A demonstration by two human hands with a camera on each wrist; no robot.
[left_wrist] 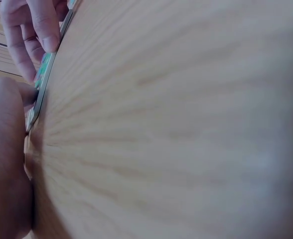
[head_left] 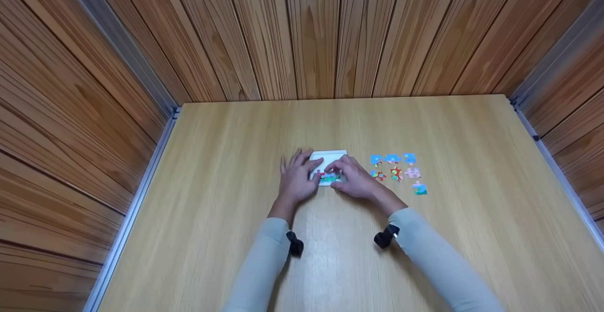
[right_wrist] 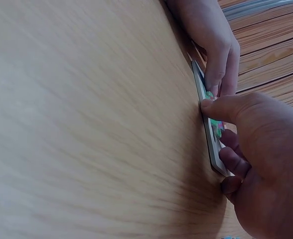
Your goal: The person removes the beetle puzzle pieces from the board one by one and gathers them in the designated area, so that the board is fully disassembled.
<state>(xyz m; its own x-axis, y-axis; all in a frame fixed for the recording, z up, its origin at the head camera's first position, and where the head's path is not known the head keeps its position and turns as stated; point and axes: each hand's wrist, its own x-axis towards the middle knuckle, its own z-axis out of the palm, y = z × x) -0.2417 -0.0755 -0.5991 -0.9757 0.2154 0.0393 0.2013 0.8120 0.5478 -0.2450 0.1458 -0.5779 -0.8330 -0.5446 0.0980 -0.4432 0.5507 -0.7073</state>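
A white puzzle tray [head_left: 329, 154] lies on the table between my two hands, with several colourful jigsaw pieces [head_left: 329, 178] in its near part. My left hand [head_left: 297, 179] rests along the tray's left side, fingers extended, its thumb reaching onto the pieces. From the right, my right hand [head_left: 355, 178] bends over the tray. In the right wrist view its thumb [right_wrist: 221, 107] touches the near edge and its other fingers [right_wrist: 232, 154] curl beside the green pieces [right_wrist: 216, 127]. Whether a piece is pinched between them is hidden.
Right of the tray lie several loose jigsaw pieces, among them a blue one [head_left: 392, 158], a red one [head_left: 396, 174], a pink one [head_left: 413, 172] and a blue-green one [head_left: 419, 189]. Wooden panels [head_left: 314, 38] stand behind the table [head_left: 226, 161], with metal rails at both sides.
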